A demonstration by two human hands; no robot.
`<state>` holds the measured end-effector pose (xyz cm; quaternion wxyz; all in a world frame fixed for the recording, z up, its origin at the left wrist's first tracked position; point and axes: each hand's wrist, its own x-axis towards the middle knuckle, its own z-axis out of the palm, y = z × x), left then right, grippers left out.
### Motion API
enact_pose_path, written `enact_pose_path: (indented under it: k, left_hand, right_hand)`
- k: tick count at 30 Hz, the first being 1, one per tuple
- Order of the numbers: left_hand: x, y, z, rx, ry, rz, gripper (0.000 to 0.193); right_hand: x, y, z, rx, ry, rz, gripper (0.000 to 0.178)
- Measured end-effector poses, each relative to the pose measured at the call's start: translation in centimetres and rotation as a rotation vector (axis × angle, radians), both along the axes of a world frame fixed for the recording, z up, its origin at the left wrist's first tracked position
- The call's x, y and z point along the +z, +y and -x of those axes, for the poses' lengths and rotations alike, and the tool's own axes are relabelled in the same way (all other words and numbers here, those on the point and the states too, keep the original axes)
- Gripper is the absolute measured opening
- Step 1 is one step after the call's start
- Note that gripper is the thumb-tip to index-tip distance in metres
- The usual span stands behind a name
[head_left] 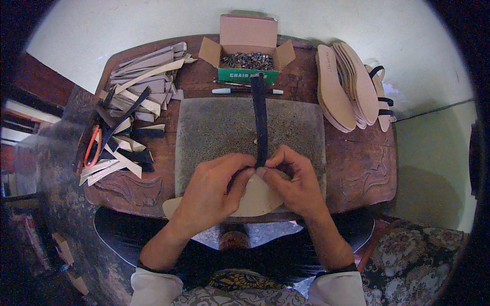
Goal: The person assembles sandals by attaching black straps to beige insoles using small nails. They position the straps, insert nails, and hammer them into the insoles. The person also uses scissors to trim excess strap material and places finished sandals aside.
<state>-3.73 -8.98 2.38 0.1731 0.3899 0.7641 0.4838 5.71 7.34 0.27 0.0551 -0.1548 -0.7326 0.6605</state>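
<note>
A long black strap (260, 117) runs away from me over the grey mat, its far end reaching the front of the nail box. Its near end is pinched between the fingertips of my left hand (217, 183) and my right hand (296, 181), which almost meet. Beneath both hands lies a beige insole (255, 196), crosswise at the near edge of the mat (214, 127). My hands hide part of the insole and the strap's very end.
An open green cardboard box (229, 75) of small nails stands at the back, with a white-capped pen (221, 91) before it. Strap offcuts (148, 86) and orange-handled scissors (92, 147) lie left. Stacked insoles (336, 92) and black-strapped sandals (384, 102) sit right on the wooden table (352, 158).
</note>
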Motion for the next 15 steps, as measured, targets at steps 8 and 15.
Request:
enact_pose_path:
  k: [8,15]
  left_hand:
    - [-0.21,-0.11,-0.19,0.017,0.027,0.033,0.017]
    - [0.00,0.23,0.32,0.059,-0.230,0.088,0.017]
  right_hand:
    - [-0.50,-0.17,-0.11,0.001,0.042,-0.060,0.011]
    - [0.18,0.62,0.18,0.029,-0.051,0.135,0.018]
